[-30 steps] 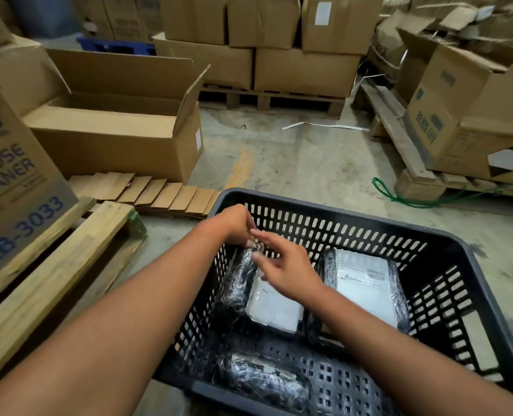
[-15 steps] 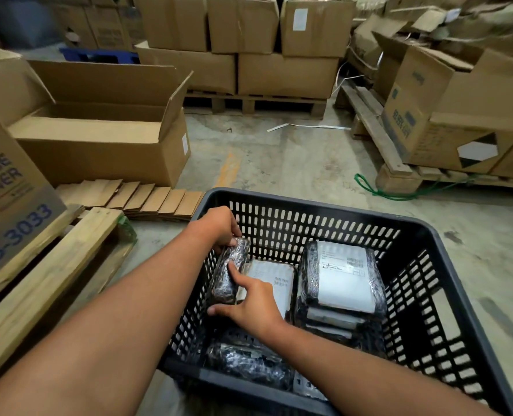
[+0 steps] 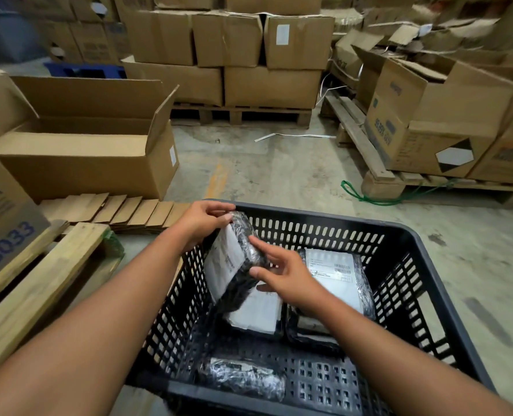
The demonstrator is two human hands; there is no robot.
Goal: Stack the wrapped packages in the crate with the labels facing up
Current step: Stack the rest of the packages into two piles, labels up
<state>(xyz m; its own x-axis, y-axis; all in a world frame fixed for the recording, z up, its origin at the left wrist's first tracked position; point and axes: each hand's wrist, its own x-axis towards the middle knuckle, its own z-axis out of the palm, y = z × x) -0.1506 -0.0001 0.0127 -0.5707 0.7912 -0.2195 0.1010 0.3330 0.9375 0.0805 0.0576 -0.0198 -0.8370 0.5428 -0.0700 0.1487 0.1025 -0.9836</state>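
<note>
The left hand pinches the top end of a wrapped package, tilted above the black crate at its left wall. The right hand, fingers spread, touches its right edge. Its white label faces left; shiny black film shows around it.

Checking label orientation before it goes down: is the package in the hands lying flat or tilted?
Tilted. The held package stands steeply on end over the crate, left hand gripping its top, white label facing the left side wall.
</note>
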